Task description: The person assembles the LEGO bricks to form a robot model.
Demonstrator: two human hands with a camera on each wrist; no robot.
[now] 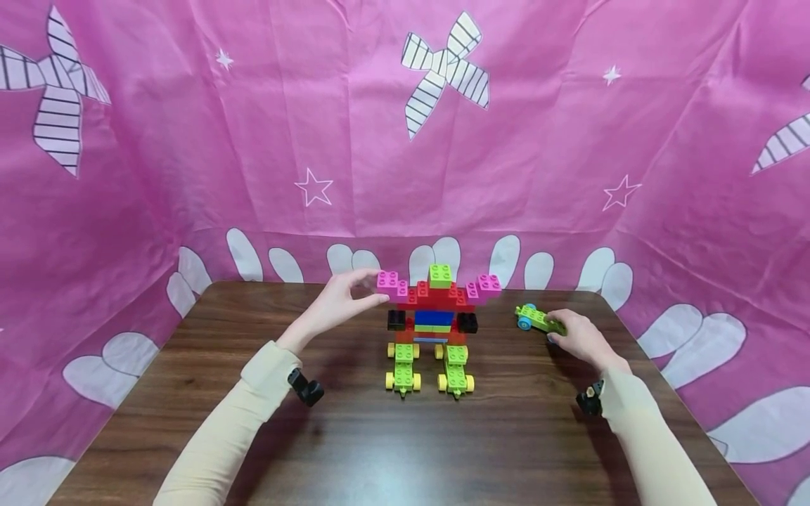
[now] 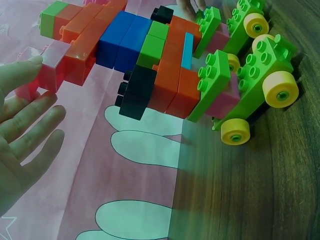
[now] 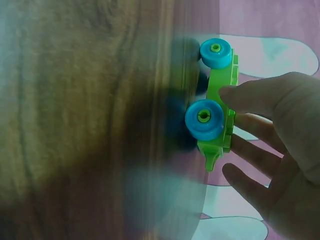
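Note:
A figure of toy building blocks stands upright in the middle, with red, blue, black and pink bricks above two lime-green wheeled bases with yellow wheels. At its left arm end my left hand pinches the pink brick between thumb and fingers; the other fingers are spread. Off to the figure's right, my right hand holds a lime-green toy car base with blue wheels. The thumb lies along its near side, and the fingers reach to its other side.
The dark wooden table reaches to a pink patterned cloth that hangs behind it and on both sides. A lime-green brick tops the figure. Black cameras sit on both wrists.

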